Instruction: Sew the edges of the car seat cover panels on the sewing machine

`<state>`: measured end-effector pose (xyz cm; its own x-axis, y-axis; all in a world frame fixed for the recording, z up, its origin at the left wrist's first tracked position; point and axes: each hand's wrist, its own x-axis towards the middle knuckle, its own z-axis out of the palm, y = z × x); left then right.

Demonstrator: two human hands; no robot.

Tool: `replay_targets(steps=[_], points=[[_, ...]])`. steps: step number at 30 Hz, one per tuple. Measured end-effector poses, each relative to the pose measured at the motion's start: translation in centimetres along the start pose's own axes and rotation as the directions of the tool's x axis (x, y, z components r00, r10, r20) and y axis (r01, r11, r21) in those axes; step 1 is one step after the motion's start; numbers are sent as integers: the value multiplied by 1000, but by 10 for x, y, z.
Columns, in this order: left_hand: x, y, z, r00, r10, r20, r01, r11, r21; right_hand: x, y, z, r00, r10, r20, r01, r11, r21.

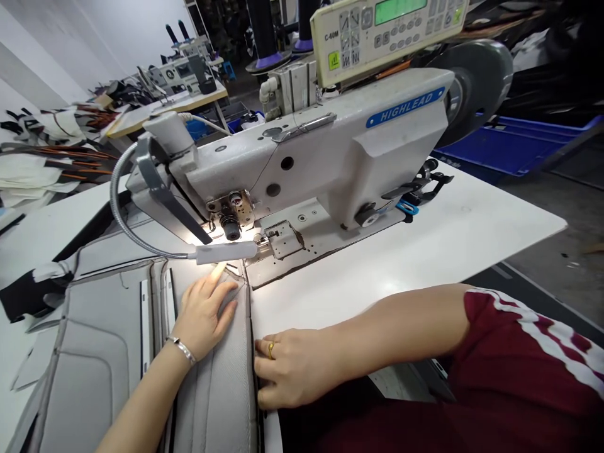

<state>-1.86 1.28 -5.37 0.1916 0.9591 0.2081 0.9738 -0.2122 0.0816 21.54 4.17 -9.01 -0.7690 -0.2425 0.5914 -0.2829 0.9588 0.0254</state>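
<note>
A grey padded fabric panel (221,377) with dark bound edges and stitched lines lies under the sewing machine (302,157). My left hand (205,311) rests flat on it with the fingers spread, just below the lit needle area. At the panel's right edge, my right hand (295,365) has its fingers bent against the dark binding, gripping it; the fingertips are partly hidden. The machine's lamp (226,252) on a bendable metal neck covers part of the presser foot. Another grey section (94,365) of the piece spreads to the left, with pale strips along it.
The white table (401,251) carries the machine, whose control box (387,34) sits on top. A blue bin (519,145) is behind on the right. Fabric pieces (33,170) are piled at the left, and another sewing machine (177,72) stands further back.
</note>
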Motion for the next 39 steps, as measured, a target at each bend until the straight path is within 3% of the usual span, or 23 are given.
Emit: replay_targets(steps=[3, 7, 12, 16, 22, 28, 33, 39], points=[[14, 0, -4, 998, -37, 59, 36, 999, 33, 1, -2, 3, 993, -46, -108, 40, 998, -54], [23, -6, -1, 1000, -10, 22, 11, 999, -42, 3, 0, 2, 985, -62, -160, 54, 997, -59], [21, -15, 9, 993, 64, -101, -86, 969, -231, 4, 0, 2, 982, -58, -178, 54, 998, -29], [27, -22, 14, 985, 52, -165, -92, 964, -250, 6, 1, 2, 987, -42, -157, 30, 997, -72], [42, -31, 14, 992, 113, -64, -128, 938, -322, 9, 7, 1, 996, -2, -93, -10, 991, -135], [47, -39, 17, 996, 63, -70, -79, 963, -256, 11, 13, 6, 992, 24, -124, -41, 989, -140], [53, -42, 21, 985, 64, -159, -92, 981, -174, 12, 17, 10, 997, 64, -33, -68, 988, -141], [61, -36, 24, 970, 75, -233, -88, 995, -44, 8, 20, 11, 984, 104, -146, -121, 987, -110]])
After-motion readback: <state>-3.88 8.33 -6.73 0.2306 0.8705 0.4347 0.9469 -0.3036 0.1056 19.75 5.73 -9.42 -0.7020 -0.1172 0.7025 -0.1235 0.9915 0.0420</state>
